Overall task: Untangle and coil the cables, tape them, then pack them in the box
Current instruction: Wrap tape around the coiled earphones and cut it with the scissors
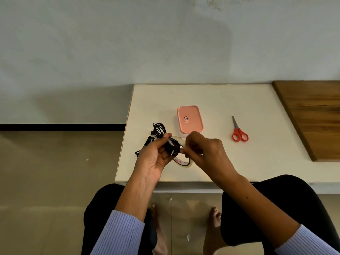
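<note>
**Two hands taping a coiled cable above the near edge of the table**

Nearest to us are the two pale blue ribbed sleeves, pushed back from the forearms, with dark-clad knees and bare feet below them on the tiled floor. From the sleeves the forearms rise to the work. The left hand has its fingers and thumb curled round a small black coiled cable, held just above the near-left part of the white table. The right hand meets it from the other side, fingers bent and pinching at a strip of clear tape that runs across the coil; we cannot tell exactly which fingertips hold the strip. Directly beneath the hands, lying on the table close to its near edge, we see the roll of clear tape, partly hidden by them.

Just beyond the left hand, near the table's left edge, a second black cable lies in a loose bundle, with strands trailing towards that edge. Beside it, towards the middle of the table, stands the pink box, lid on, bearing a small label. Well to the right lie red-handled scissors, blades closed and pointing towards the far edge. A brown wooden board covers the table's right end. A pale wall stands behind.
</note>
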Tool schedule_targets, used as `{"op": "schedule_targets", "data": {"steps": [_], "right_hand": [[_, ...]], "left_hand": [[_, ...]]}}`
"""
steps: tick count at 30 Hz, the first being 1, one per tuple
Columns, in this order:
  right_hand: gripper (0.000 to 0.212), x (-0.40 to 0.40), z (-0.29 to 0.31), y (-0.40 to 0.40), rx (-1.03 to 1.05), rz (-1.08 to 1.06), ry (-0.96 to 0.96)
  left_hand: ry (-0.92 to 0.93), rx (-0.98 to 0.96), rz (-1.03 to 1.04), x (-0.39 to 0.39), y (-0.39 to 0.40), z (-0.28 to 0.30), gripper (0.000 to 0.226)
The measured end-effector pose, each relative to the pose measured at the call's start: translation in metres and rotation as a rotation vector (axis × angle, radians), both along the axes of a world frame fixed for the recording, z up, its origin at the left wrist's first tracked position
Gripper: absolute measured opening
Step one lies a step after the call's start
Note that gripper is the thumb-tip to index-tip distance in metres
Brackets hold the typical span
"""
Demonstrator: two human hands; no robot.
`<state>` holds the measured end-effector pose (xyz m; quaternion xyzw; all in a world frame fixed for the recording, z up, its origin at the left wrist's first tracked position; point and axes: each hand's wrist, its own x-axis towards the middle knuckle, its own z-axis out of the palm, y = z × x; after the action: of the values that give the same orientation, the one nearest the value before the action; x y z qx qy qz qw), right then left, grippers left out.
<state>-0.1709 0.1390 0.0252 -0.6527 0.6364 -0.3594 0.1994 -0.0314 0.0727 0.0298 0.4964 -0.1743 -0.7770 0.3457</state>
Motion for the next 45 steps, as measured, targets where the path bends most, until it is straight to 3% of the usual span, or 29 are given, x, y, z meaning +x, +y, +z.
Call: {"op": "schedule_targets", "data": {"steps": [7,30,45], "right_hand": [[0.019,0.0005,-0.0013,0.0002,0.028,0.067,0.060],[0.016,0.0011,-0.0047,0.0011,-0.071,0.045,0.020],[0.017,0.0004,-0.0018,-0.0036,-0.007,0.044,-0.055]], "left_hand": [[-0.017,-0.029,-0.018,-0.0001,0.0025,-0.0002,0.009],[0.043,0.044,0.092,0.0041,-0.0017,0.0008,0.008],[0.012,0.022,0.121,0.0041,0.0011,-0.0033,0.007]]}}
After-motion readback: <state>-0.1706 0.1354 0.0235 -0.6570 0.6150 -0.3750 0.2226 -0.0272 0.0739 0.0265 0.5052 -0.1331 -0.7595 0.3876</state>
